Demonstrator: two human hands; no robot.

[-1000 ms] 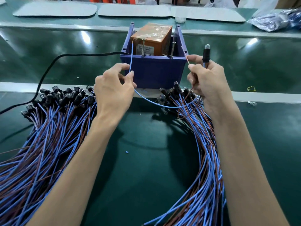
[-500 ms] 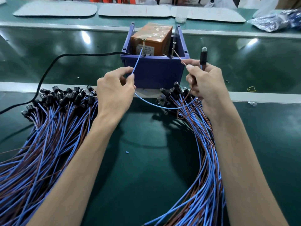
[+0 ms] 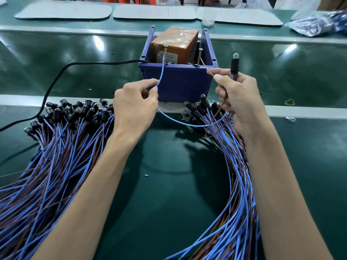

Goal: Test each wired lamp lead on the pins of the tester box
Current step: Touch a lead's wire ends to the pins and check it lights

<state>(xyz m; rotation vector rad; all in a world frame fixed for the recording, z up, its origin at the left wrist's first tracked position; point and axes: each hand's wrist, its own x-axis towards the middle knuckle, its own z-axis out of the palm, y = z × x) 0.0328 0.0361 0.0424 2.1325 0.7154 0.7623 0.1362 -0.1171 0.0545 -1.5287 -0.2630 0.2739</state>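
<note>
Pinching a thin blue wire (image 3: 161, 72) between thumb and forefinger, the left hand (image 3: 134, 107) is holding the wire's tip up against the left pin (image 3: 165, 53) of the orange tester box (image 3: 174, 44), which is sitting in a blue bin (image 3: 176, 83) on the green bench (image 3: 169, 194). The right hand (image 3: 238, 98) is gripping the same lead's lamp (image 3: 235, 66) upright while also pinching its brown wire (image 3: 204, 65), whose end is reaching toward the right pin (image 3: 200, 55); contact there is too fine to confirm. The bulb (image 3: 235, 56) is showing no clear glow.

Any small wobble is risking a tip sliding off its pin and giving a false fail. Both hands are working close to bare metal. The slack blue loop is drooping over the right-hand pile of leads (image 3: 236, 166), where it is liable to snag.
</note>
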